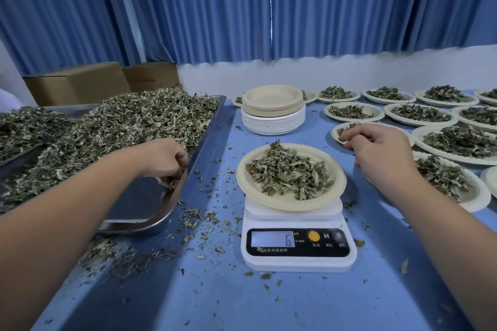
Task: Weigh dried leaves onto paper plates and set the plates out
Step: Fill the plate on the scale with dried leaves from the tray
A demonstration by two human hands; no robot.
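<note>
Crumpled grey-green leaves (289,173) on plate (330,197)

Likely herb-packing workroom: leaf trays (150,196), scale (297,244), cartons (78,83).

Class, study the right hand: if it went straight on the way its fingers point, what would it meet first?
Probably the leaf plate just beyond the right hand's fingertips, if not already touching; depth is unclear. Beyond that, the stack of empty plates.

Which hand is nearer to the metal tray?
Left. The left hand grips leaves in the metal tray at its right rim; the right hand is beyond the scale, over filled plates.
</note>
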